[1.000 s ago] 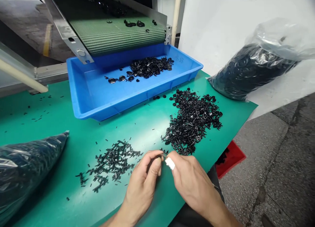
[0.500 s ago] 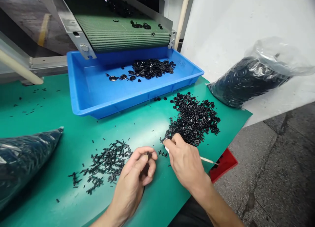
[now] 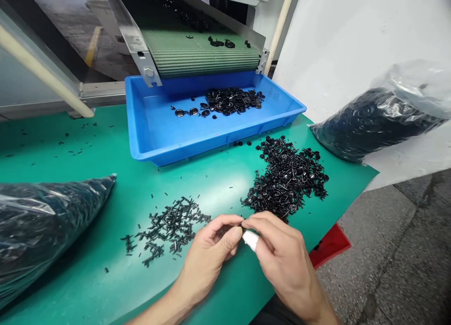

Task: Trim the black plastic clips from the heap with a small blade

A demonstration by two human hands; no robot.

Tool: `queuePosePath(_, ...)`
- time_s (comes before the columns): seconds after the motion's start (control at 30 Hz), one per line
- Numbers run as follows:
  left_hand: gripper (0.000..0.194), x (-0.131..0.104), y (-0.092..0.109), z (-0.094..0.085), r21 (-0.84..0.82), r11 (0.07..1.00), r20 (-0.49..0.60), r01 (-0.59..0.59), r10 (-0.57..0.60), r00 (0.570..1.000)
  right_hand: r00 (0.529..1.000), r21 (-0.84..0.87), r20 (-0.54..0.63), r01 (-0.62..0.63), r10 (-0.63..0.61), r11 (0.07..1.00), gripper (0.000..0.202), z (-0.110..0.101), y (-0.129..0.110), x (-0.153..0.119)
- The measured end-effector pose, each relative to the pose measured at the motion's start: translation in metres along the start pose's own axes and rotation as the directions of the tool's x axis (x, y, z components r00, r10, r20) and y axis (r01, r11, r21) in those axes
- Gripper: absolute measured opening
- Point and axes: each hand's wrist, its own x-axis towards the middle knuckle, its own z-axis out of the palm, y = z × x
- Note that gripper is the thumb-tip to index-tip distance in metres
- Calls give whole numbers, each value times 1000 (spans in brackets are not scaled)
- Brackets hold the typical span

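My left hand and my right hand meet at the fingertips over the green table. Pinched between them is a small black plastic part, mostly covered by the fingers. White wrapping covers my right thumb. Just beyond my right hand spreads a heap of small black plastic pieces, some round, some with thin stems. To the left of my left hand lies a looser pile of thin black branched sprues.
A blue tray holding black parts sits under the end of a green conveyor belt. Filled clear plastic bags stand at the right and lie at the left. Below the table's right edge is a red bin.
My right hand has come from the edge of the heap to my left fingertips. A thin stick seen behind it earlier no longer shows. The view has shifted left.
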Motion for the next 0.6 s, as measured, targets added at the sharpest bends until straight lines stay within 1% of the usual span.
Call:
queuePosePath(0.07, 27, 0, 1, 0, -26, 1000, -13, -5, 5, 1000, 1000, 24, -1, -4, 4, 1000, 46, -1, 0, 0)
queuePosePath(0.17, 27, -1, 1, 0, -53, 999, -47, -11, 9, 999, 999, 15, 39, 20, -20, 1000, 50, -4, 0, 0)
queuePosePath(0.2, 28, -1, 1, 0, -58, 998, -56, -8, 5, 998, 999, -15, 46, 18, -17, 1000, 50, -5, 0, -1)
queuePosePath(0.27, 31, -1, 1, 0, -61, 998, -65, 9, -12, 998, 999, -128, 33, 24, -20, 991, 49, -5, 0, -5)
queuePosePath(0.33, 32, -1, 1, 0, -51, 998, -64, 30, -33, 997, 999, -268, 1, 33, -34, 963, 47, -5, 0, -10)
queuePosePath(0.4, 30, -1, 1, 0, -32, 999, -63, 34, -36, 997, 999, -345, -13, 40, -47, 938, 42, -4, -1, -14)
queuePosePath(0.5, 22, -2, 1, -1, -18, 1000, -43, 5, -6, 999, 1000, -332, 4, 19, -19, 943, 35, -5, 0, -16)
queuePosePath(0.6, 19, -2, 0, -1, -12, 1000, -2, -23, 23, 1000, 1000, -301, 8, -3, 5, 954, 36, -7, 1, -15)
